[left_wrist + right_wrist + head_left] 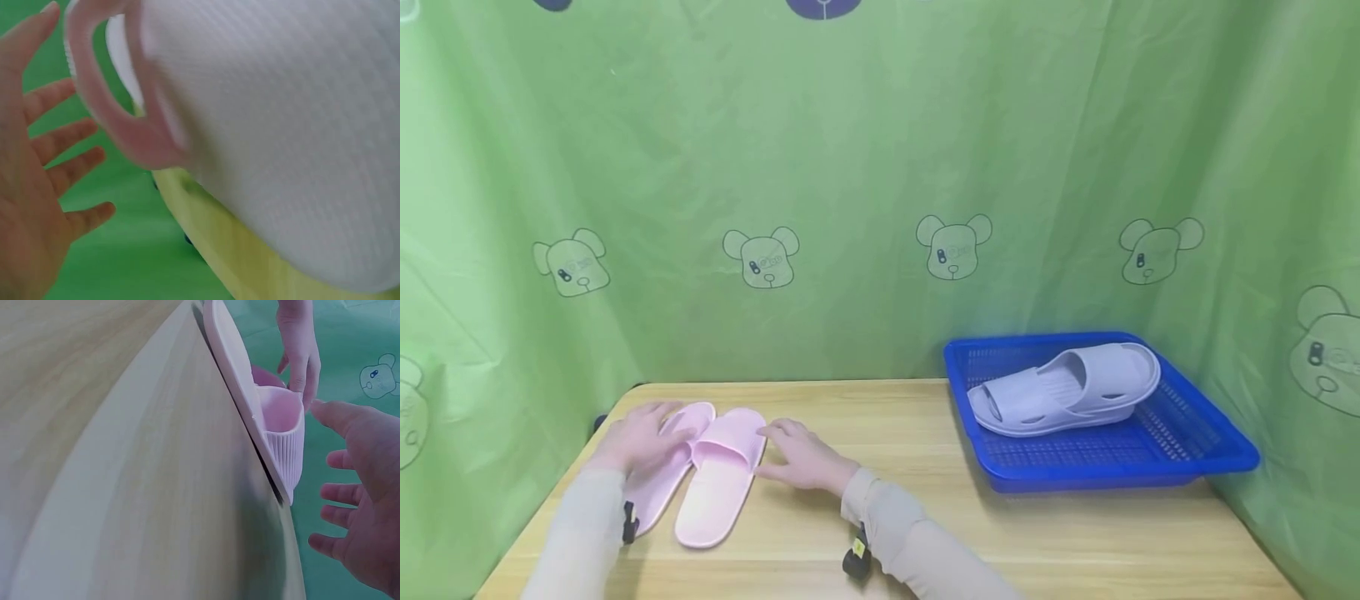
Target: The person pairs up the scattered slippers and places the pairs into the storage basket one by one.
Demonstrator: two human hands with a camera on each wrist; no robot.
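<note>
Two pink slippers lie side by side on the wooden table, toes pointing away from me. Over the left slipper (658, 500) is my left hand (643, 437), its fingers spread near the strap; the hand hides part of that slipper. In the left wrist view, a gap shows between the left hand's (31, 169) fingers and the pink strap (134, 140). My right hand (805, 458) is at the right edge of the right slipper (722, 483). The right wrist view shows my right hand's (375, 500) fingers extended, thumb near the slipper's strap (287, 447); contact is unclear.
At the right of the wooden table (880, 533) stands a blue plastic basket (1217, 454). In it lie light grey-purple slippers (1067, 392), stacked and leaning on the rim. A green curtain (865, 167) with bear faces surrounds the table's back and sides.
</note>
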